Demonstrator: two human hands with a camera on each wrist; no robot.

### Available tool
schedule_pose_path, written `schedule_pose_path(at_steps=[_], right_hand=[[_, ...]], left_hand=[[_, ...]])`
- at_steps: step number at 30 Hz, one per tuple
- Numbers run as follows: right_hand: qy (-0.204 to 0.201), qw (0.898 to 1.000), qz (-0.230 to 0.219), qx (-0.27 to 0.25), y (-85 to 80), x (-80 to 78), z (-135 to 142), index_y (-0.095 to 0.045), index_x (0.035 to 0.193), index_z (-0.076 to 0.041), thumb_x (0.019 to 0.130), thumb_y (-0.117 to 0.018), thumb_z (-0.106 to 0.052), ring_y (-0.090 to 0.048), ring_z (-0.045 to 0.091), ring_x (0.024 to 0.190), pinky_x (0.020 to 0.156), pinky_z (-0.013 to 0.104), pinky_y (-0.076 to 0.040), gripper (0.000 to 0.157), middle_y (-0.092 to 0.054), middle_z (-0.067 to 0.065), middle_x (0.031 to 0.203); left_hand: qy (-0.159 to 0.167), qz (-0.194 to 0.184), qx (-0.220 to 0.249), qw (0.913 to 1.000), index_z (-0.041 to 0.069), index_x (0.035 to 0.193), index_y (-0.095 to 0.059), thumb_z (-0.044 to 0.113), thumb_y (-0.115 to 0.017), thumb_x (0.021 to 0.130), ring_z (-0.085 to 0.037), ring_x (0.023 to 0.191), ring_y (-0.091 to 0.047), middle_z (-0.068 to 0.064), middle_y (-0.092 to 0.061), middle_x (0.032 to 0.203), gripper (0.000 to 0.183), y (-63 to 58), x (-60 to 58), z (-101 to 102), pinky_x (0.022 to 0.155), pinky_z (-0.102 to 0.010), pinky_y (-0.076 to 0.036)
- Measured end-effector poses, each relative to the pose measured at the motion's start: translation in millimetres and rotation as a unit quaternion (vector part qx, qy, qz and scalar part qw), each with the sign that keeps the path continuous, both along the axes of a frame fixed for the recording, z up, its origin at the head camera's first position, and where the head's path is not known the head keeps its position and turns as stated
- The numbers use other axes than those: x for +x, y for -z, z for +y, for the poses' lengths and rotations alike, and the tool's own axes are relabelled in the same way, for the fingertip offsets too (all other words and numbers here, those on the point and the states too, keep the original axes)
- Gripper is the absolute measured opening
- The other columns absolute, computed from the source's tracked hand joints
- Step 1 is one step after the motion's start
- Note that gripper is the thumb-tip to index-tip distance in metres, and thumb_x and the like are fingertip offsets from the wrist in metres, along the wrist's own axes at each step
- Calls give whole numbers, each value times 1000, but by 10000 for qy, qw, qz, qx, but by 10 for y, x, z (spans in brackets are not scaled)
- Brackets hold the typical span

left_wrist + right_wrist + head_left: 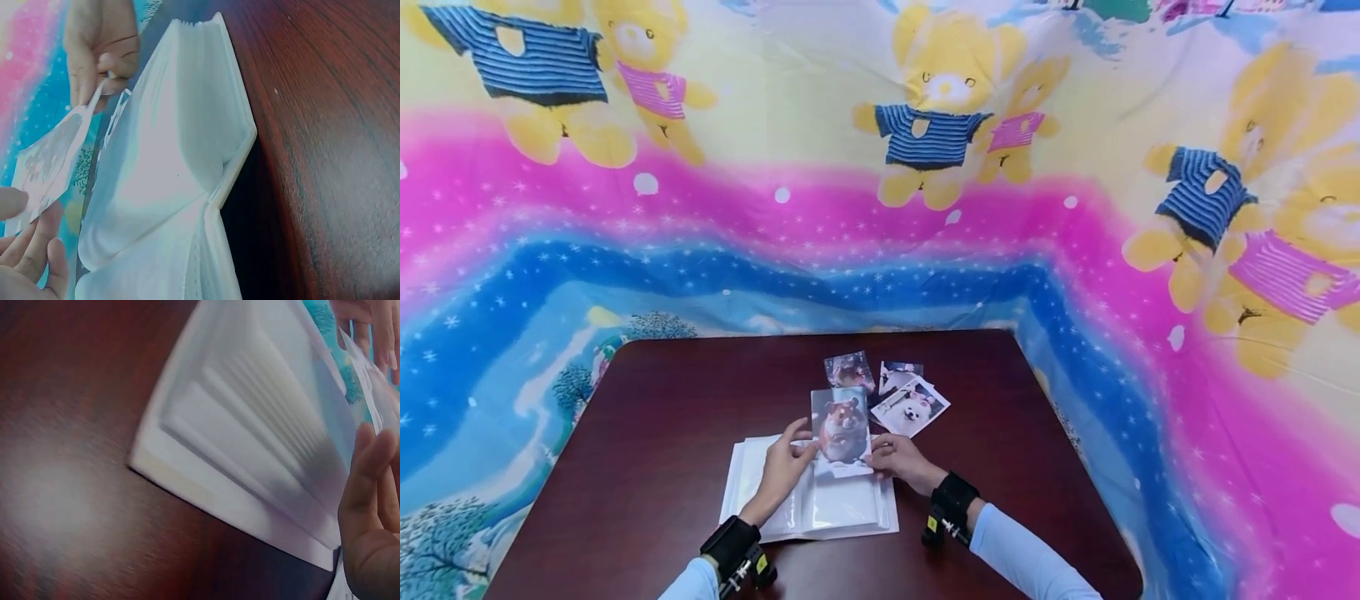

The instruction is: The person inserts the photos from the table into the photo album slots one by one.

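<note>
Both hands hold up a photo [841,429] of a brown, hamster-like animal, its picture side facing the head camera. My left hand [784,468] pinches its left edge between thumb and fingers, while my right hand [912,463] pinches the lower right edge. Below the photo lies a white photo album [842,507], spread wide with clear pocket pages. From the left wrist, the photo [53,159] appears tilted beside the album's pages [150,162]. In the right wrist view the album's stacked page edges [269,419] fan out next to my right hand [372,512].
Behind the held photo, another dark-toned photo [850,369] lies on the brown table [647,467]. To its right, a photo of a white dog [912,408] overlaps a further photo [898,373]. A curtain with printed bears [936,133] hangs round the table's far side.
</note>
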State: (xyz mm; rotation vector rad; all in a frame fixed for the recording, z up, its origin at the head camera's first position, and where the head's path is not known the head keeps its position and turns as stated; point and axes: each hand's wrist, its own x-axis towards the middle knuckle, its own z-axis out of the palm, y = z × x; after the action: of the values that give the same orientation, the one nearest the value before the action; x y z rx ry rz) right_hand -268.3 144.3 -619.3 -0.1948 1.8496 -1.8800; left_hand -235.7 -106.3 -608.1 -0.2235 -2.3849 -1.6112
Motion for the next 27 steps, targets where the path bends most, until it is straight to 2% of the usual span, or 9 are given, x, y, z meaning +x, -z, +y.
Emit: schedule_pose_path(at_steps=[5, 9, 15, 18, 21, 23, 24, 25, 27], right_hand=[[-447, 9988, -144, -138, 79, 61, -28, -55, 104, 3, 89, -66, 2, -60, 11, 67, 60, 25, -52, 18, -64, 0, 75], [-740, 9971, -43, -158, 104, 10, -20, -53, 107, 2, 92, -65, -2, -63, 12, 65, 60, 26, -54, 20, -67, 2, 78], [-539, 9982, 188, -180, 24, -203, -51, -59, 109, -1, 94, -66, -12, -64, 12, 70, 63, 28, -55, 20, -69, 0, 87], [-481, 9980, 417, 52, -51, -335, -67, -61, 106, 0, 95, -66, -12, -64, 11, 72, 64, 31, -56, 17, -69, 0, 87], [-366, 9957, 768, 363, -173, -479, -60, -59, 103, 4, 96, -65, -9, -63, 12, 70, 68, 42, -58, 16, -67, 2, 85], [-193, 9930, 1061, 486, -285, -579, -52, -57, 104, 8, 96, -63, -7, -62, 13, 72, 75, 54, -56, 18, -67, 7, 87], [-67, 9915, 1205, 495, -341, -638, -52, -56, 104, 9, 96, -63, -6, -62, 14, 72, 74, 54, -56, 18, -66, 9, 86], [72, 9902, 1303, 497, -397, -695, -57, -55, 104, 10, 97, -62, -5, -62, 15, 72, 73, 53, -56, 18, -65, 10, 85], [352, 9882, 1424, 443, -488, -795, -81, -54, 105, 10, 97, -61, -2, -61, 17, 73, 73, 50, -56, 16, -62, 9, 80]], left_hand=[[130, -76, 163, 9998, -6, 128, -58, -7, -70, 85, -26, 69, -70, -21, -69, 95, 44, -9, 43, -52, 58, -24, -52], [189, -3, 254, 9995, -5, 126, -59, -9, -69, 85, -23, 64, -68, -21, -69, 93, 42, -23, 80, -64, 55, -22, -49], [286, 132, 167, 9994, -6, 126, -59, -11, -69, 84, -17, 60, -65, -19, -69, 91, 44, -29, 135, -34, 52, -22, -47], [321, 103, 7, 9994, -5, 128, -59, -10, -70, 84, -20, 67, -68, -17, -69, 94, 46, -17, 145, -15, 57, -24, -51], [223, 277, -392, 9986, -5, 128, -59, -9, -71, 83, -25, 77, -69, -16, -69, 98, 46, 12, 142, -15, 65, -31, -55], [145, 519, -791, 9954, -4, 124, -61, -8, -73, 83, -28, 82, -67, -16, -69, 99, 43, 34, 158, -27, 69, -36, -55], [137, 646, -1044, 9923, -4, 121, -62, -7, -74, 82, -28, 84, -66, -15, -68, 99, 41, 51, 167, -34, 71, -37, -54], [170, 833, -1380, 9868, -2, 117, -64, -5, -76, 82, -28, 84, -65, -13, -67, 98, 38, 73, 169, -42, 72, -39, -53], [371, 1223, -2080, 9697, 2, 110, -67, 1, -80, 79, -27, 88, -63, -10, -66, 98, 34, 110, 164, -58, 73, -42, -51]])
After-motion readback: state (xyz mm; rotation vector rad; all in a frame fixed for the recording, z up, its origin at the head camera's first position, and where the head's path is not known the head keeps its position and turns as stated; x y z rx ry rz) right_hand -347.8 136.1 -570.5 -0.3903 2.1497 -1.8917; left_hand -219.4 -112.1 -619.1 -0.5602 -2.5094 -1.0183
